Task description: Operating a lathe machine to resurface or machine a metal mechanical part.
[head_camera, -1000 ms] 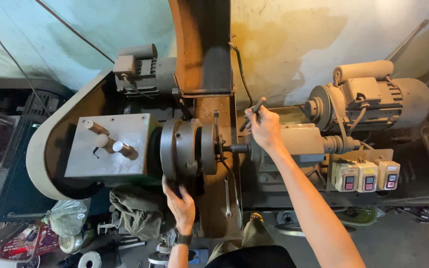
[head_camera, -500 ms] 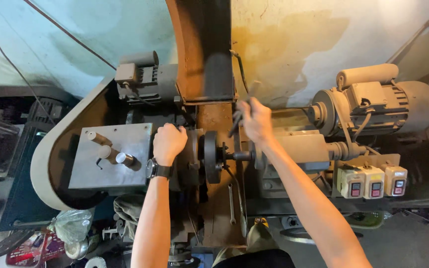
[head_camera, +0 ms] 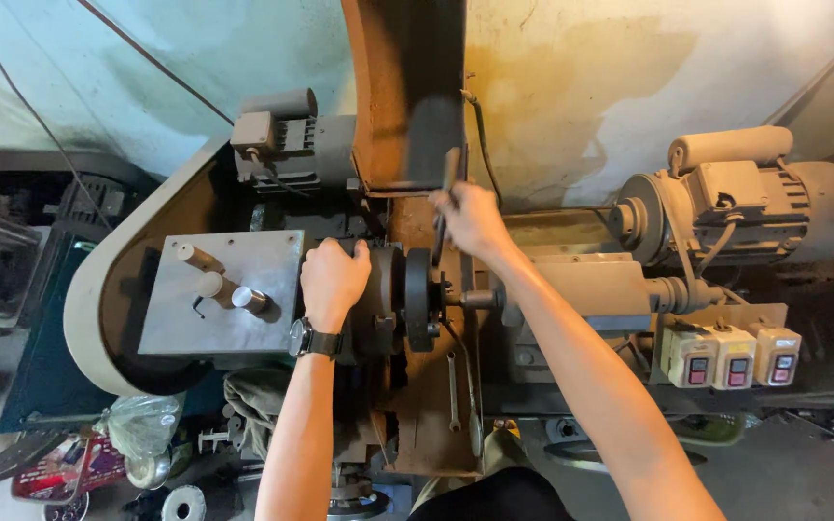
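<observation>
Gripping the dark round metal chuck [head_camera: 378,294] of the lathe from above, the left hand [head_camera: 333,280] wraps closed over its rim. Just to the right, the right hand [head_camera: 472,218] is closed on a thin dark metal key handle [head_camera: 448,183] standing upright, across the chuck's horizontal spindle axis.

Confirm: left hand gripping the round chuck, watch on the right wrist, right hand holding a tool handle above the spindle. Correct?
Not quite. The head view shows the watch on the left wrist, not the right. The rest holds: the left hand grips the round chuck, and the right hand holds a tool handle above the spindle.
</observation>
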